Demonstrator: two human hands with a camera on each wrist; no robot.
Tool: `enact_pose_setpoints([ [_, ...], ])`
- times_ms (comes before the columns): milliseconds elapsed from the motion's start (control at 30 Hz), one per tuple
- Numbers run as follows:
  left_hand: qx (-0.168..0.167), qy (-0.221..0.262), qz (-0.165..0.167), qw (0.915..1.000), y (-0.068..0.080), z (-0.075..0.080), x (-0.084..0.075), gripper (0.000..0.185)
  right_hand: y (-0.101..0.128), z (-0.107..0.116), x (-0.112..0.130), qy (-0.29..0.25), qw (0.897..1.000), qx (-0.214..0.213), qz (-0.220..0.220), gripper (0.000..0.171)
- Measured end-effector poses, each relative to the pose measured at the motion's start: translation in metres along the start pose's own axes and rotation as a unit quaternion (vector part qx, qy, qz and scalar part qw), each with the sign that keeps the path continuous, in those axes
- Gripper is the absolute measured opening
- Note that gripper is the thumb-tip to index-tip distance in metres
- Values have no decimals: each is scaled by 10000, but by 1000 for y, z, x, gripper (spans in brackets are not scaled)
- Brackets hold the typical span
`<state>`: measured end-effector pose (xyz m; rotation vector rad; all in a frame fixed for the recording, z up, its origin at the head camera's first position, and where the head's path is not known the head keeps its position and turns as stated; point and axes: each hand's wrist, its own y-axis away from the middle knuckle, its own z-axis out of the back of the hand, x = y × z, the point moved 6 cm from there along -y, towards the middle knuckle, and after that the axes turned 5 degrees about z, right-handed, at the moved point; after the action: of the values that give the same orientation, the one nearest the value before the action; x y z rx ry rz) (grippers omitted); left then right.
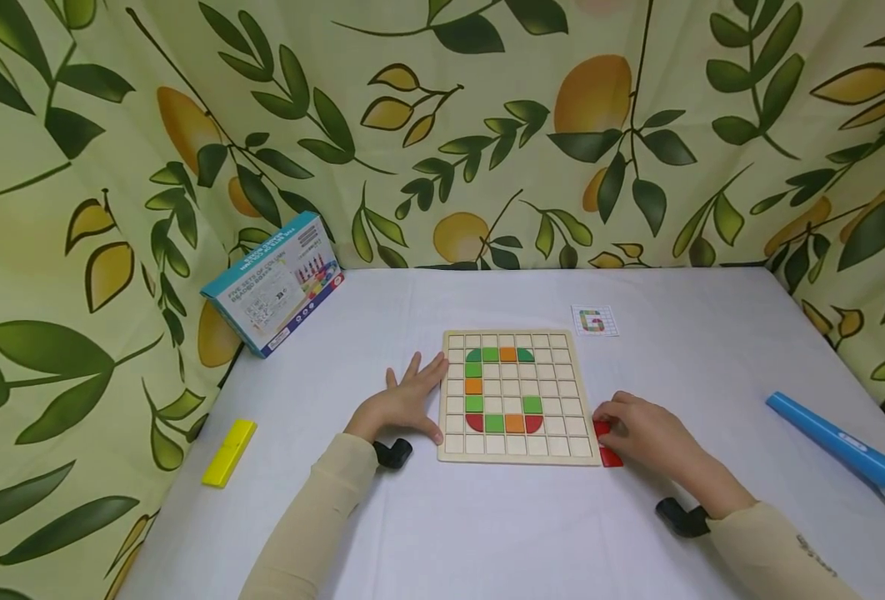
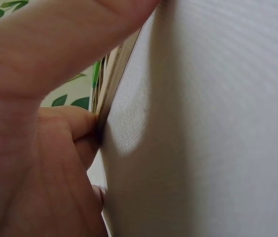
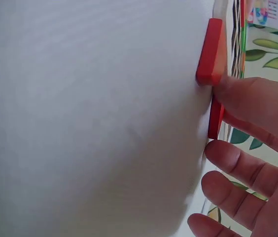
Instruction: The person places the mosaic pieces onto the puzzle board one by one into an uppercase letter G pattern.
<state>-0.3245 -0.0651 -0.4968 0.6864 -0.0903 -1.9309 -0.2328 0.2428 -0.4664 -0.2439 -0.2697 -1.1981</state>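
A square wooden grid board [image 1: 572, 427] lies on the white table, with green, orange and red tiles [image 1: 473, 386] set in its cells in a G-like outline. My left hand [image 1: 403, 402] spreads its fingers along the board's left side; in the left wrist view, fingertips touch the board's edge [image 2: 110, 86]. Right of the board, my right hand [image 1: 648, 435] pinches a red tile [image 3: 216, 118] between thumb and forefinger, partly hidden by them. Another red tile [image 3: 211, 52] lies beside the thumb. Its other fingers are bent loosely near the cloth.
A small card [image 1: 595, 321] printed with a coloured G pattern lies beyond the board's far right corner. At the back left is a blue and white box [image 1: 277, 283]. A yellow case [image 1: 229, 453] lies at left, and a blue tube-shaped object [image 1: 840, 446] at right. Patterned cloth [image 1: 457, 125] hangs behind.
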Motion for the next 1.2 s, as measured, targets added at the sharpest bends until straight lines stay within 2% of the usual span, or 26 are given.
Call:
enact_pose_setpoints([
  [233,9,107,-34,9999,1,1,2,130,-7,2,-4,166,9998,-47,23,29],
  [433,26,193,-125,9997,1,0,3,130,-13,0,-5,193,9998,-108,27,22],
  [667,-10,157,-103,9998,1,2,2,130,-20,1,-4,216,9996,-110,-153,31],
  [833,10,180,-83,9998,1,4,1,129,-29,4,-3,211,9995,-240,-72,24],
  [1000,24,217,-115,9997,1,2,1,128,-46,8,9,201,9988,-426,101,23],
  [1200,23,222,-120,9997,0,0,2,129,-75,2,35,170,9987,-303,362,22],
])
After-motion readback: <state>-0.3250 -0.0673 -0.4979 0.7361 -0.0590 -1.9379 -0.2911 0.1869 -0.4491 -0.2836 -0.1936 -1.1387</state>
